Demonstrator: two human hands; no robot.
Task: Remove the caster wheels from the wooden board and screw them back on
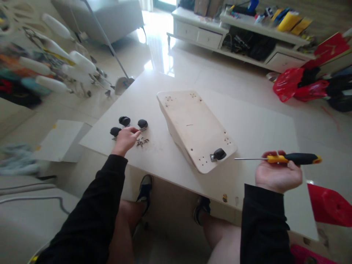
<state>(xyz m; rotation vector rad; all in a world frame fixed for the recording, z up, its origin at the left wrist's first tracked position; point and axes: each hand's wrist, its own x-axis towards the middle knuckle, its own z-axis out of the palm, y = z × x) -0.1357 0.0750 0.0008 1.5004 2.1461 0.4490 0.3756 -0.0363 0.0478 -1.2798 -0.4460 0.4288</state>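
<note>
My left hand point(127, 140) is closed in a pinch just above a small pile of dark screws point(141, 142) on the white table. What its fingertips hold, if anything, is too small to make out. Around it lie three black caster wheels point(142, 124); one is partly behind the hand. My right hand point(278, 175), palm up, holds a yellow and black screwdriver point(302, 158), its shaft pointing left. Between my hands lies a cream board with raised sides point(189, 124), its flat face up. A black caster point(218, 154) sits at its near right corner; the other corners show screw holes.
The white table point(264, 128) extends under everything, its near edge above my legs. A white box point(63, 141) stands at left, near a rack with white padded rollers point(52, 84). Beyond are a low cabinet point(198, 35) and red bags point(291, 84).
</note>
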